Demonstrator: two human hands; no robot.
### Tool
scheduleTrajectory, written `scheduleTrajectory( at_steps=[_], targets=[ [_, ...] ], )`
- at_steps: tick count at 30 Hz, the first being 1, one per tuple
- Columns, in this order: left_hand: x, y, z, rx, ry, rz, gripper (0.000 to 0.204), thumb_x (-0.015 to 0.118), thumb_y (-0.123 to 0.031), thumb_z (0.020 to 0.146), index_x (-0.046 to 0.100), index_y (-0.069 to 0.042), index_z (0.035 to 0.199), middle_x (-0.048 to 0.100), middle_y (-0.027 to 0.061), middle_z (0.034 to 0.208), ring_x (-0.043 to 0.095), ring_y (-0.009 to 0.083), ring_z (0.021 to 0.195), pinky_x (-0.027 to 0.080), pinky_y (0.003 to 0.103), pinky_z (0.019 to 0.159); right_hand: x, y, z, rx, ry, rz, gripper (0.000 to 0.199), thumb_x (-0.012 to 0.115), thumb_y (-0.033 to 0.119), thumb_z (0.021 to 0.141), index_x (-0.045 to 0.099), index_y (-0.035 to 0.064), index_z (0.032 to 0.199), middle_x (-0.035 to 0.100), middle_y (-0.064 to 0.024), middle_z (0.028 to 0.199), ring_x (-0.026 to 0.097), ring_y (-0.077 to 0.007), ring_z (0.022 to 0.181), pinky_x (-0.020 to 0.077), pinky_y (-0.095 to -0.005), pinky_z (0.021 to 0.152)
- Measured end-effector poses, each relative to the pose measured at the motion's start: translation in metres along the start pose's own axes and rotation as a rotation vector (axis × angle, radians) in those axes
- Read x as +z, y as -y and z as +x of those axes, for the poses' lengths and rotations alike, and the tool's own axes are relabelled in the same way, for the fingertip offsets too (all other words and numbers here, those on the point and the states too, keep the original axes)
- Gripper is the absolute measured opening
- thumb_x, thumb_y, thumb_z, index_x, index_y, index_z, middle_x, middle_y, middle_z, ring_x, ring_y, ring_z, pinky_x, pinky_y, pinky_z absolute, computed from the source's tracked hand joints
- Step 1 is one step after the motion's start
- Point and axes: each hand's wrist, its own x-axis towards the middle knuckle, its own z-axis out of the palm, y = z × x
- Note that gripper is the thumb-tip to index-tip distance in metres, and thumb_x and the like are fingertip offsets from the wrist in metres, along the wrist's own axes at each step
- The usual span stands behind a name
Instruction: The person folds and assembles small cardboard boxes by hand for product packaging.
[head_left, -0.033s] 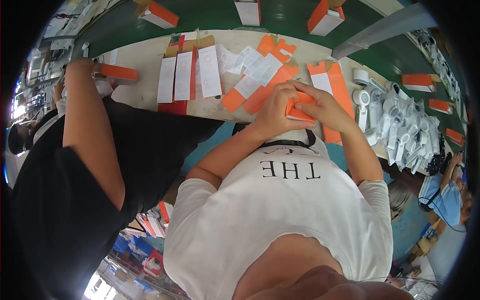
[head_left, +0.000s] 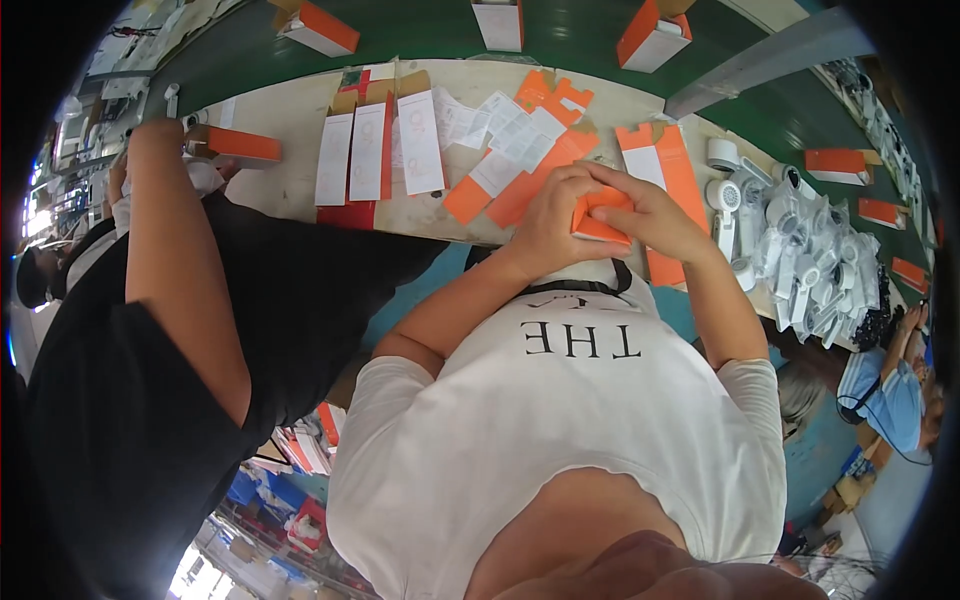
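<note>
An orange carton (head_left: 603, 216) is between my two hands, just in front of my waist at the table's near edge. My left hand (head_left: 550, 225) wraps its left side with bent fingers. From the right, my right hand (head_left: 657, 217) closes over it, the thumb lying across its orange face. The hands hide most of the carton. Just beyond them lie flat orange-and-white cartons (head_left: 545, 180) with printed leaflets (head_left: 515, 130) on top. Another flat orange-and-white carton (head_left: 682, 178) rests right of my right hand.
Three white cartons (head_left: 421, 145) with raised flaps stand left of the leaflets. White handheld shower-head-like devices (head_left: 800, 250), many bagged, heap at the right. A grey metal post (head_left: 765, 62) slants across the far right. Cartons (head_left: 655, 35) sit on the green belt (head_left: 575, 40). A co-worker's arm (head_left: 180, 260) is at left.
At the left, the orange carton by the co-worker has shifted slightly right. Cartons on the far green belt have moved very slightly right. My hands hold the same position.
</note>
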Motion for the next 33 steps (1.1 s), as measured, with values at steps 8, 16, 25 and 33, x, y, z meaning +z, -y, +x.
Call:
scheduleTrajectory(
  at_steps=[8,16,25,33],
  targets=[
    [-0.026,0.018,0.016,-0.095,-0.185,-0.032,0.055,0.079,-0.015,0.060,0.051,-0.005,0.107,0.052,0.0095,0.106,0.049,0.0243,0.102,0.040,0.035,0.088,-0.013,-0.023,0.043,-0.087,0.065,0.978,0.051,0.047,0.033,0.089,0.040,0.0025,0.130,0.047,-0.0103,0.128,0.045,-0.0173,0.114,0.0305,-0.0305,0.100],
    [-0.146,0.072,-0.011,-0.757,-0.974,-0.916,0.043,0.036,-0.036,0.093,0.047,-0.004,0.120,0.054,0.0098,0.116,0.053,0.0244,0.107,0.042,0.038,0.092,-0.034,-0.146,0.118,-0.213,-0.580,-0.508,0.023,0.056,0.008,0.078,0.059,0.0055,0.100,0.057,-0.0126,0.103,0.055,-0.0225,0.095,0.0435,-0.0304,0.083],
    [-0.105,0.092,-0.089,-0.845,-0.843,-1.653,0.036,0.037,-0.031,0.091,0.052,-0.008,0.114,0.055,0.0127,0.112,0.054,0.0296,0.104,0.047,0.042,0.087,-0.039,-0.129,0.107,-0.171,-0.649,-0.647,0.028,0.057,0.010,0.076,0.058,0.0057,0.103,0.057,-0.0121,0.099,0.053,-0.0275,0.095,0.0439,-0.0356,0.081],
    [-0.090,0.063,-0.051,-0.924,-0.798,-1.524,0.022,0.040,-0.019,0.090,0.051,-0.006,0.104,0.058,0.0103,0.101,0.057,0.0241,0.097,0.050,0.034,0.084,0.008,-0.136,0.166,-0.448,-0.419,-0.943,0.029,0.064,0.015,0.071,0.061,0.0081,0.098,0.057,-0.0085,0.100,0.048,-0.0268,0.104,0.0389,-0.0350,0.089]
  ],
)
